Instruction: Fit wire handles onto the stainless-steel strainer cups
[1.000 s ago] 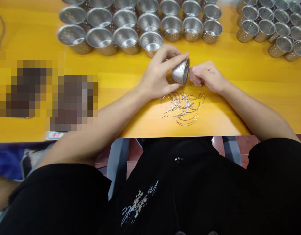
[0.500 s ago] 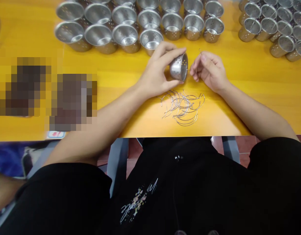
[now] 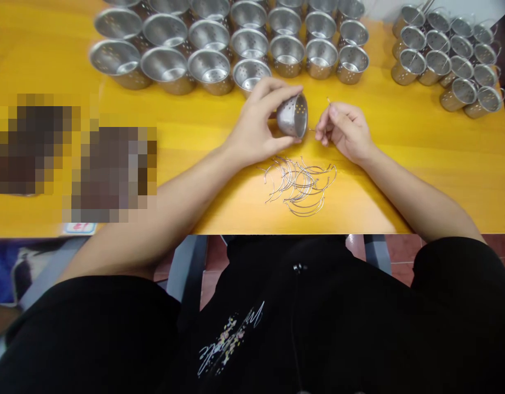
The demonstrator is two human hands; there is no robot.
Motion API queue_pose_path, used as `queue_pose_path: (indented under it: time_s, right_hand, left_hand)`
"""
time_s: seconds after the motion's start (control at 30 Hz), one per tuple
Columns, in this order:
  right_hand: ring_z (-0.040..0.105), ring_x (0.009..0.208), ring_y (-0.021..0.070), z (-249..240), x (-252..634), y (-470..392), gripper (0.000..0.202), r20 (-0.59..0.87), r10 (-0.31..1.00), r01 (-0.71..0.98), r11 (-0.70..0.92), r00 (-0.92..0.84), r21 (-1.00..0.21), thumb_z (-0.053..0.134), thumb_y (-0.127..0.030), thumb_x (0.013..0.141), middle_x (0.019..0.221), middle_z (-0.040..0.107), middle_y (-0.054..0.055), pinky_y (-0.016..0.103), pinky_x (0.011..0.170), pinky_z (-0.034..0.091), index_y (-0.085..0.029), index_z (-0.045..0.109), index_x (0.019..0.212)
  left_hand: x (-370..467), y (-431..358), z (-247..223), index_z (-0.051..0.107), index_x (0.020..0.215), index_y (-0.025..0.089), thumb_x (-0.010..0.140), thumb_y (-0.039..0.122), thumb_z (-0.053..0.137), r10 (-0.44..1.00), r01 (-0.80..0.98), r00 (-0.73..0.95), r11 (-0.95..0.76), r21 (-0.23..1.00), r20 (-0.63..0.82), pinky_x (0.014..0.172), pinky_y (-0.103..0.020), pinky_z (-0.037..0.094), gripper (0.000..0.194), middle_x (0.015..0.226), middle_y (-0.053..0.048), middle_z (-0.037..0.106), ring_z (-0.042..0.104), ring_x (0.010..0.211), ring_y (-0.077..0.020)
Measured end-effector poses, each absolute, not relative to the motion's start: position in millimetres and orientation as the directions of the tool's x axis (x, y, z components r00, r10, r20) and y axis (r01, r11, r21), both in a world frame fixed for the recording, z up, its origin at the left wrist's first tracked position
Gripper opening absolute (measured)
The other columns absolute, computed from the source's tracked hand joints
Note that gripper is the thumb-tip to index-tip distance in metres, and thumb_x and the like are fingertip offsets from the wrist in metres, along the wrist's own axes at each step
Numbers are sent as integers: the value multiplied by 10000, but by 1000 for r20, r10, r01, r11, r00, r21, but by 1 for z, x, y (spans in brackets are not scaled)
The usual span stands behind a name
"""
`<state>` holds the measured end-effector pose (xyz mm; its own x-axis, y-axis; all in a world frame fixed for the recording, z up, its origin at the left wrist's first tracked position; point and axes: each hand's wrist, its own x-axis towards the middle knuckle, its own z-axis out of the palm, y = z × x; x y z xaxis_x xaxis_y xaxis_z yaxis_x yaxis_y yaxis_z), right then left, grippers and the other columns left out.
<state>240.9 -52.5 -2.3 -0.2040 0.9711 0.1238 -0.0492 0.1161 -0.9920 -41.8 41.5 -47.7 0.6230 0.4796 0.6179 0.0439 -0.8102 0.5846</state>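
Observation:
My left hand [image 3: 260,120] grips a small perforated metal cup [image 3: 291,116], its thumb and fingers spread along the cup's sides. The cup lies tilted on its side, its mouth turned to the right. Just right of that mouth, my right hand [image 3: 345,130] pinches a thin curved wire handle [image 3: 312,129]; one end points toward the cup's rim and the other sticks up above the thumb. Whether the wire touches the rim I cannot tell. Below both hands, a loose pile of curved wire handles [image 3: 299,186] rests on the yellow table [image 3: 359,202].
Rows of perforated metal cups [image 3: 209,71] stand upright along the back. At the far right is another group of cups [image 3: 458,94], several with wire handles. Two pixelated dark shapes [image 3: 113,175] lie on the left, near a small label [image 3: 80,227] at the table's front edge.
The camera view has shifted slightly, bringing more of the far-right cups into sight. My hands keep nearly the same hold on the cup and the wire handle.

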Motion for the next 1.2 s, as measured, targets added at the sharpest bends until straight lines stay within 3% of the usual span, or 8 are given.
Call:
queue_pose_path:
  time_s: [0.1, 0.2, 0.3, 0.4, 0.47, 0.57, 0.73, 1.2]
  right_hand:
    - [620, 702, 175, -1, 241, -53, 884, 128, 968, -27, 125, -217, -992, 932, -1094, 947, 821, 692, 15, 310, 656, 528, -272, 606, 927]
    - [615, 703, 173, 0, 240, -54, 863, 121, 971, -44, 114, -208, -993, 954, -1062, 952, 821, 697, 15, 307, 660, 536, -270, 610, 934]
    - [612, 694, 158, -1, 240, -53, 834, 128, 971, -75, 115, -200, -990, 978, -1021, 964, 828, 705, 8, 293, 660, 545, -266, 624, 944]
    - [627, 687, 142, -3, 241, -50, 870, 156, 965, -84, 141, -210, -986, 963, -1062, 954, 819, 695, -2, 274, 666, 566, -261, 623, 950]
    - [624, 670, 137, -2, 241, -49, 883, 159, 965, -83, 145, -208, -986, 964, -1079, 941, 807, 700, -10, 269, 653, 572, -264, 624, 961]
    - [602, 634, 141, 0, 240, -49, 840, 159, 966, -93, 142, -203, -985, 1004, -1029, 942, 792, 727, -19, 274, 608, 560, -278, 630, 978]
    - [634, 637, 148, 0, 242, -50, 762, 180, 957, -92, 163, -227, -982, 1026, -951, 980, 800, 765, -12, 285, 601, 560, -285, 658, 994]
    - [640, 652, 129, -6, 247, -45, 792, 170, 948, -94, 149, -271, -984, 1033, -978, 962, 799, 730, -18, 258, 589, 549, -268, 684, 975]
  left_hand:
    - [-42, 40, -45, 492, 1950, 472, 1199, 905, 895, 470, 36, 614, -819, 573, 634, 1241, -769, 696, 956, 1791, -41, 608, 502, 1597, -416]
    - [-42, 34, -38, 572, 1900, 470, 1186, 919, 910, 519, 36, 580, -786, 617, 628, 1156, -674, 736, 909, 1792, -34, 606, 525, 1572, -401]
    - [-41, 30, -32, 554, 1865, 386, 1262, 954, 733, 536, 86, 613, -776, 625, 580, 1338, -752, 650, 847, 1842, -24, 639, 548, 1620, -371]
    - [-40, 31, -31, 639, 1776, 399, 1036, 1075, 894, 533, 77, 616, -773, 629, 580, 1424, -829, 604, 1035, 1765, -57, 758, 686, 1569, -418]
    - [-38, 32, -32, 691, 1723, 337, 925, 1062, 993, 613, 97, 577, -708, 699, 540, 1387, -792, 658, 1120, 1739, -121, 798, 742, 1601, -484]
    - [-36, 32, -35, 698, 1677, 284, 861, 1053, 1073, 623, 59, 591, -666, 743, 512, 1308, -726, 734, 1183, 1711, -167, 820, 810, 1557, -492]
    - [-34, 35, -40, 691, 1657, 265, 857, 1137, 1021, 588, 41, 597, -701, 712, 545, 1302, -755, 717, 1228, 1629, -186, 845, 851, 1483, -496]
    - [-34, 24, -31, 680, 1680, 271, 918, 1146, 942, 587, 61, 634, -686, 725, 503, 1320, -735, 703, 1190, 1624, -197, 832, 855, 1458, -489]
